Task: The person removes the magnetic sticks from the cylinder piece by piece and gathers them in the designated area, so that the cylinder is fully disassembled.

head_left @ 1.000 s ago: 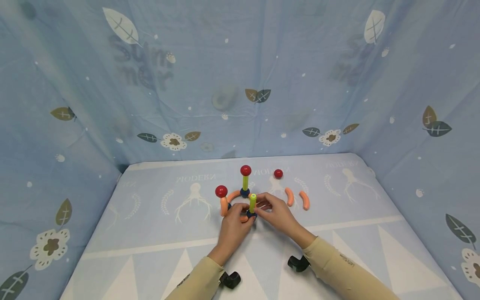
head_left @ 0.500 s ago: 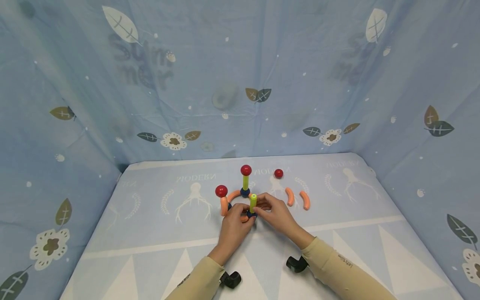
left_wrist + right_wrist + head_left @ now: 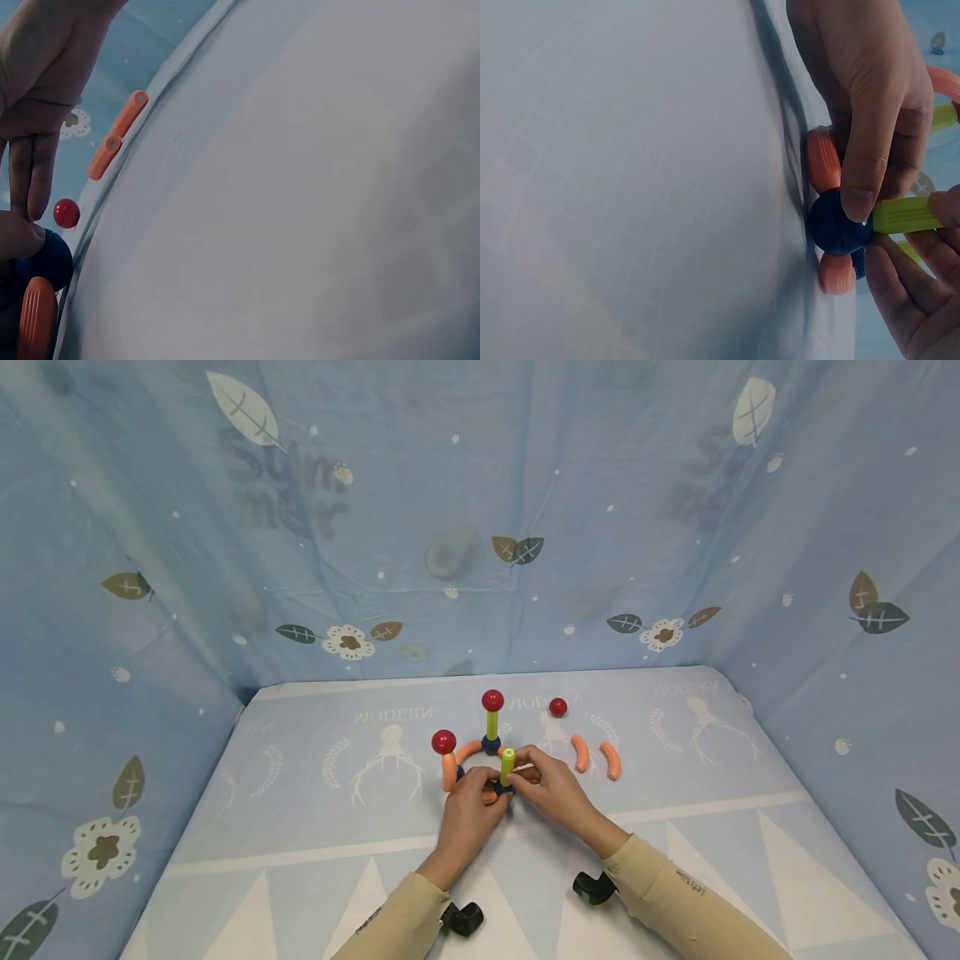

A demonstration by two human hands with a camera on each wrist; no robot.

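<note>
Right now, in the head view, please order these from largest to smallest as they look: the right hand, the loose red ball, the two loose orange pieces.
1. Right hand
2. Loose orange pieces: both look alike in size, so I leave them unranked.
3. Loose red ball

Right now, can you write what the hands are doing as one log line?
left hand: holds dark blue ball | right hand: pinches yellow-green stick | loose: red ball, two curved orange pieces
</note>
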